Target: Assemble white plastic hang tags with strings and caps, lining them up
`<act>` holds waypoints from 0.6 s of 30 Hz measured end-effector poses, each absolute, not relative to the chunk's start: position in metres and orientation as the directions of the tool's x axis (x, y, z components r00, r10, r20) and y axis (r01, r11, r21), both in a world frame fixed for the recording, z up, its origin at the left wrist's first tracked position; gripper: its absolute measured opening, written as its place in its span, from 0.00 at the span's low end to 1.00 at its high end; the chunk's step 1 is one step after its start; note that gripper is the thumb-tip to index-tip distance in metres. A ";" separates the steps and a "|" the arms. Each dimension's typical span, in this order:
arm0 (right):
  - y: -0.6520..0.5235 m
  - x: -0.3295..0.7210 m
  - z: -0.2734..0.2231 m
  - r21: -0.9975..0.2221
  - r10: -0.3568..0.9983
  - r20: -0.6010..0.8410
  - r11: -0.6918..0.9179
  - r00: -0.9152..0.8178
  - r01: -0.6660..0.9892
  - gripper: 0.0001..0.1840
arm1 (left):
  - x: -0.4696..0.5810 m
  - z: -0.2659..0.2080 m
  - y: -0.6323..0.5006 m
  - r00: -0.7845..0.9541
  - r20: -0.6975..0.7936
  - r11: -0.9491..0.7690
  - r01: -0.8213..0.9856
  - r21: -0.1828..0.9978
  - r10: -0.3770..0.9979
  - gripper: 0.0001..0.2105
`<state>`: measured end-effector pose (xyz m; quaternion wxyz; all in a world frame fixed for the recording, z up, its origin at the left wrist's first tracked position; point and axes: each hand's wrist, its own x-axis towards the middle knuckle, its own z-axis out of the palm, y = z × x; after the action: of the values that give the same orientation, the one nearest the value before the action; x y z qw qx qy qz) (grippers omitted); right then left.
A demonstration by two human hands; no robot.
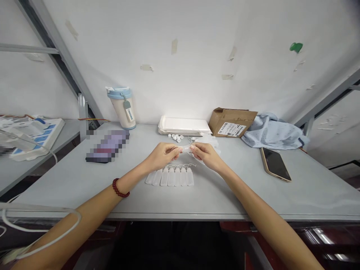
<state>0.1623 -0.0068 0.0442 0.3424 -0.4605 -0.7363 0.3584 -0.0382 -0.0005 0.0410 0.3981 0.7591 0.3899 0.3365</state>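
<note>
Above the middle of the table, my left hand (168, 154) and my right hand (206, 154) meet in a pinch on a small translucent plastic piece (186, 149). Fingers cover its ends, so its full shape is hidden. Just below my hands lies a neat row of several small translucent plastic bottles (171, 177) with thin white strands curling from their tops. Behind my hands sits a cluster of small white caps (176, 137). More translucent bottles (209, 140) lie in a loose pile behind my right hand, partly covered by it.
At the back of the table (222, 198) stand a tumbler (122, 108), a stack of white trays or boxes (184, 125) and an opened cardboard box (232, 122). Bluish cloth (272, 131) and a phone (276, 165) lie right. A pixelated flat object (108, 146) lies left.
</note>
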 end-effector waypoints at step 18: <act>-0.003 0.155 0.034 -0.994 0.952 -0.019 0.015 -0.304 0.109 0.24 | -0.039 0.033 0.004 0.513 0.501 -0.717 0.477 0.509 0.697 0.09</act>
<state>0.1546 -0.0028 0.0339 0.3881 -0.4442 -0.5973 0.5435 -0.0389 0.0036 0.0328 0.1550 0.8559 0.3429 0.3549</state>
